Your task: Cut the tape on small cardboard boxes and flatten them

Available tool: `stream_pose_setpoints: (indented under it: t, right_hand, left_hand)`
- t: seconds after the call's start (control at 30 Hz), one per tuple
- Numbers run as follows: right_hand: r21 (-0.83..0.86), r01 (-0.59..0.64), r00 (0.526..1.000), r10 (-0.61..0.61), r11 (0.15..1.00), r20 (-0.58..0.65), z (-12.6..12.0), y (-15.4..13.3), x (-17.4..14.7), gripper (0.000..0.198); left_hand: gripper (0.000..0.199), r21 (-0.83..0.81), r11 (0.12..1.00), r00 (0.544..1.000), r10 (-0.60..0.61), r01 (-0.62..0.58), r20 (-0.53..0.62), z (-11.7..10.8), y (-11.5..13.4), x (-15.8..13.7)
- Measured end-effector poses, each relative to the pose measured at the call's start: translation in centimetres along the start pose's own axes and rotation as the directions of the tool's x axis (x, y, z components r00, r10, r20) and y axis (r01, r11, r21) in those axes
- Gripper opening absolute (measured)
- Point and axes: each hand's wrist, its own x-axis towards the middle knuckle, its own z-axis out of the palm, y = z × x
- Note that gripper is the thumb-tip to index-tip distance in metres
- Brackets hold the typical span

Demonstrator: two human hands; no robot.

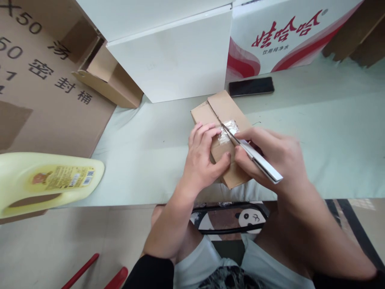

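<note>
A small brown cardboard box (224, 104) lies at an angle near the table's front edge, with a strip of clear tape (225, 138) across its lid seam. My left hand (203, 156) rests on the left part of the box, fingers spread over its top and thumb apart. In my right hand (270, 152) is a slim knife (263, 162) with a white handle, gripped between thumb and fingers. Its narrow dark blade points up and left, and the tip touches the seam at the tape. How deep the tip sits I cannot tell.
Behind the box stand a white carton (171, 60), a red-and-white carton (279, 44) and a black phone (252, 86). On the left are a large cardboard box (60, 116), a small open box (114, 80) and a yellow jug (84, 166) on its side. Pale green cloth (331, 140) covers the table.
</note>
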Motion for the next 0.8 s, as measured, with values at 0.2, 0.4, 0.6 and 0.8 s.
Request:
stream_pose_setpoints:
  t: [0.2,0.4,0.6,0.8]
  right_hand:
    - [-0.026,0.026,0.998,-0.024,0.999,0.055,-0.4,-0.1,0.1,0.006]
    - [-0.038,0.045,0.994,-0.041,0.998,0.103,-1.2,-0.5,0.1,0.009]
    - [-0.068,0.044,0.987,-0.033,0.997,0.160,-1.9,-0.5,0.0,0.008]
    - [-0.012,0.021,0.976,-0.018,1.000,0.216,-3.2,-1.2,-0.1,0.012]
  left_hand:
    - [0.038,0.001,1.000,1.000,-0.022,0.022,-0.008,0.1,0.0,0.0]
    - [0.041,0.013,0.999,0.999,-0.038,0.038,0.020,0.0,-0.2,0.1]
    - [0.041,-0.003,1.000,1.000,-0.019,0.019,0.007,-0.1,-0.3,0.1]
    - [0.043,0.024,0.999,0.998,-0.025,0.024,0.050,-0.5,-0.2,0.2]
